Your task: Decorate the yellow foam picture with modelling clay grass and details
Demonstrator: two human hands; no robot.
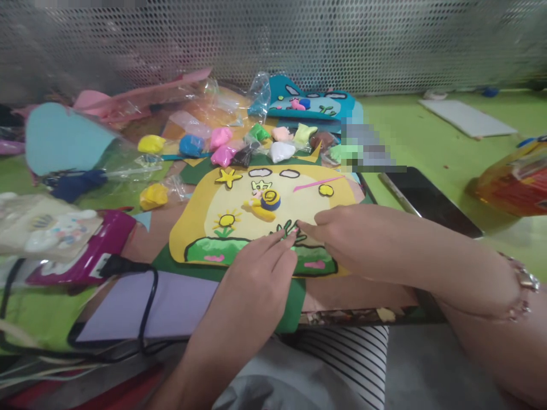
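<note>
From the wearer's head, one camera is looking forward and down, close over the bench (453,162).

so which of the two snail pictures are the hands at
The yellow-edged picture in front, with the left hand and right hand at its lower middle; the blue picture lies behind the clay lumps.

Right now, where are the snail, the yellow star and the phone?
Snail (270,200): head view, on its shell.
Yellow star (228,179): head view, on its middle.
Phone (431,199): head view, on its dark screen.
</note>
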